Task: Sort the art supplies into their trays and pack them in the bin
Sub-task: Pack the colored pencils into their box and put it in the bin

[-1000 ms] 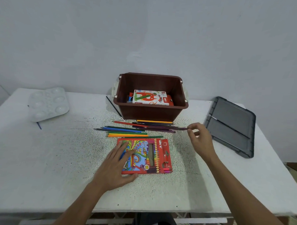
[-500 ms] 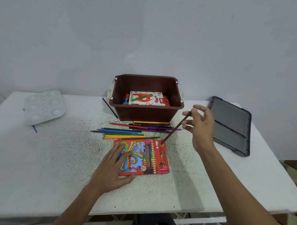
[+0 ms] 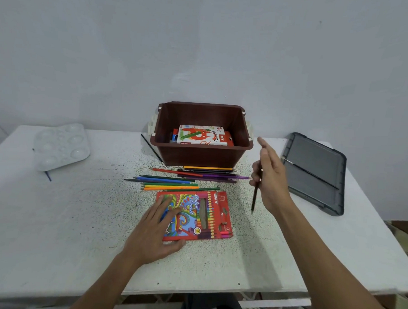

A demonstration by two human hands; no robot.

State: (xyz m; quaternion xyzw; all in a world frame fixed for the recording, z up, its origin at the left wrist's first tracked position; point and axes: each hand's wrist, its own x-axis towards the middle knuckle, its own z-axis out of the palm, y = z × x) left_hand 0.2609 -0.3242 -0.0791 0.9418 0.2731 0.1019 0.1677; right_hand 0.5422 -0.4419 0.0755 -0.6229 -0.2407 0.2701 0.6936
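Red cardboard pencil box (image 3: 215,215) lies flat on the counter (image 3: 78,219), held down by the left hand (image 3: 155,231) with fingers spread. The right hand (image 3: 272,180) pinches a dark pencil (image 3: 255,196), tip down, just right of the box. Step in hand: refilling the box. The next move probably requires aligning the pencil with the box opening. Loose pencils (image 3: 173,184) lie between the box and the brown bin (image 3: 200,156).

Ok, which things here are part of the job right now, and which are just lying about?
In use: right hand holding a dark pencil; left hand on the pencil pack; loose pencils; brown bin.
Lying about: white palette; grey tray; thin brush beside the bin.
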